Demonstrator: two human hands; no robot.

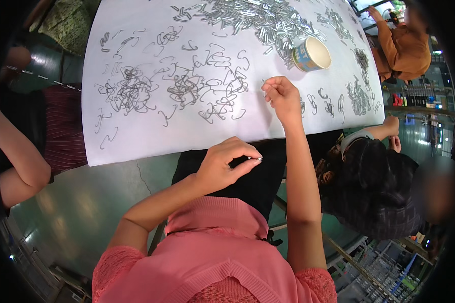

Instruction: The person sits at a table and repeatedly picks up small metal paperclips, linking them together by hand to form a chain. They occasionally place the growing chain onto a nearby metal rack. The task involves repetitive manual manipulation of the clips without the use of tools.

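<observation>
1 small shiny piece (260, 159) sits pinched in the left hand (223, 160), while the right hand (284, 95), fingers narrow, hold unclear, seems mid-fetch, probably needing the wire hooks (183, 90) next.

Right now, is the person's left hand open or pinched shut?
Pinched shut: on the left hand, the thumb and index finger meet at their tips. What glints there is too small to tell.

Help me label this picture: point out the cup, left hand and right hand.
Cup (301, 57), head view: on its outer wall.
Left hand (220, 162), head view: on its back.
Right hand (284, 96), head view: on its back.
</observation>
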